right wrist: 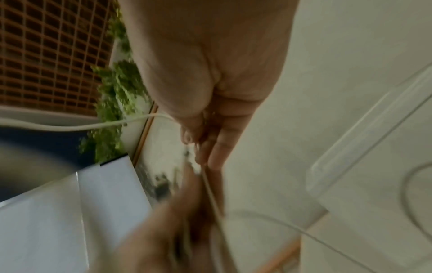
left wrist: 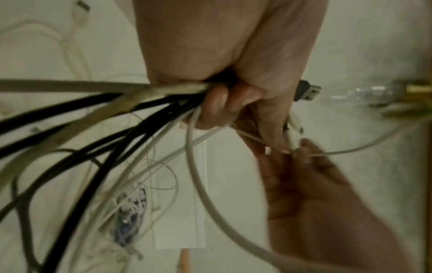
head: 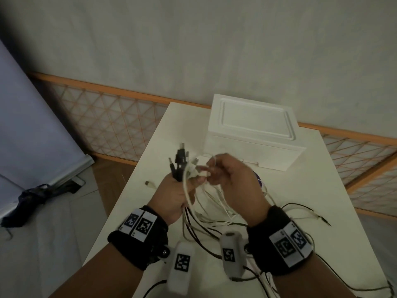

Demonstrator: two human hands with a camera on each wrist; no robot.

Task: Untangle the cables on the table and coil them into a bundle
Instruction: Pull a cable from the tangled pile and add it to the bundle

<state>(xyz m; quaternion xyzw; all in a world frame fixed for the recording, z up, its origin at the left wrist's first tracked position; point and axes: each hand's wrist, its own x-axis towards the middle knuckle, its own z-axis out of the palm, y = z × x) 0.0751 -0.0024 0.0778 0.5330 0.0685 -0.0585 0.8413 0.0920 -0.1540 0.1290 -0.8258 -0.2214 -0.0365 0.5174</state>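
- Now your left hand (head: 171,197) fists the cables (head: 206,214) just below their plugs, ends gathered, tails trailing on the bench (head: 300,201)
- Your right hand (head: 234,179) pinches a white connector (head: 203,173), probably feeding it in

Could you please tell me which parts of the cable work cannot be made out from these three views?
- Head view: the left hand hides how the cables lie in its grip.
- Head view: the right hand covers the white connector partly; its type is too small.
- Right wrist view: motion blur; the thin white cable cannot be traced to an end.
- Left wrist view: the black cables run off the left edge.
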